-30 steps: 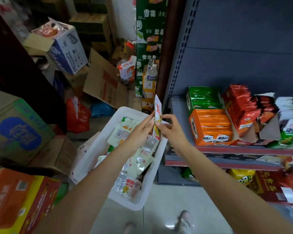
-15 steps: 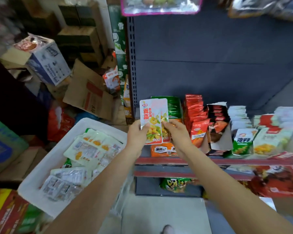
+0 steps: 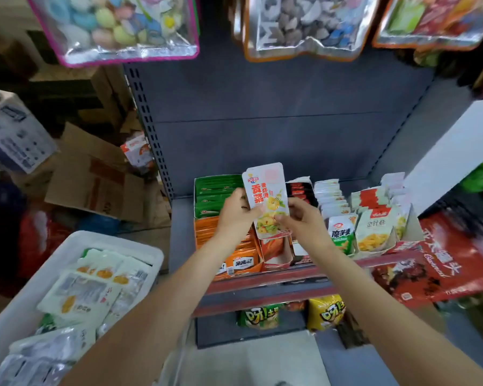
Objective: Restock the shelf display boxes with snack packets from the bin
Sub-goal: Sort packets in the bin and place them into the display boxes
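Both hands pinch one upright snack packet (image 3: 267, 200): left hand (image 3: 236, 211) closed on its left edge, right hand (image 3: 301, 218) on its lower right, above the shelf display boxes (image 3: 234, 263).

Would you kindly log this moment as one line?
left hand: holds packets | right hand: holds packets | over shelf boxes | bin: stocked

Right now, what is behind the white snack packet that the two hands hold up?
Behind the white snack packet stand the shelf's display boxes: green packets show at its left, dark red packets at its right. What lies directly behind it is covered.
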